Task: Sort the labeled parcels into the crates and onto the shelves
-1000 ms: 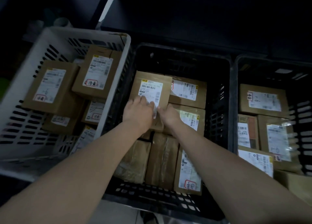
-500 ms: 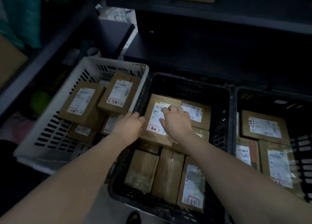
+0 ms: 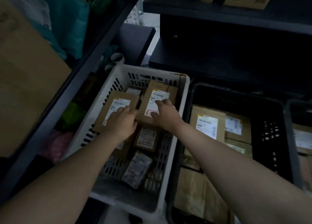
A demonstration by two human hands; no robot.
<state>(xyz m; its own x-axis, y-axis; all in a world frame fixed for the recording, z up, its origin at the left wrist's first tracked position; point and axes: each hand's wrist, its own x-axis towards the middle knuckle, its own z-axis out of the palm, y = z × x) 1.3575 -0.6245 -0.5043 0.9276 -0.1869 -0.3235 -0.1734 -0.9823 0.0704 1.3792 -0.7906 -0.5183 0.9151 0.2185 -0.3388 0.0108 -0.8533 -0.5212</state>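
The parcel with the red-stamped label [image 3: 157, 95] lies on top in the white crate [image 3: 152, 72]. That crate and the black crate [image 3: 270, 122] next door both look well stocked, so I'd guess we're far along. My right hand [image 3: 164, 116] lies flat-fingered on it, and my left hand [image 3: 121, 122] rests flat on the neighbouring parcel [image 3: 118, 99].

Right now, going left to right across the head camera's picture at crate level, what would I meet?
Large cardboard box on the left shelf → white crate, with the left hand and then the right hand on parcels inside it → black crate → second dark crate at the right edge.
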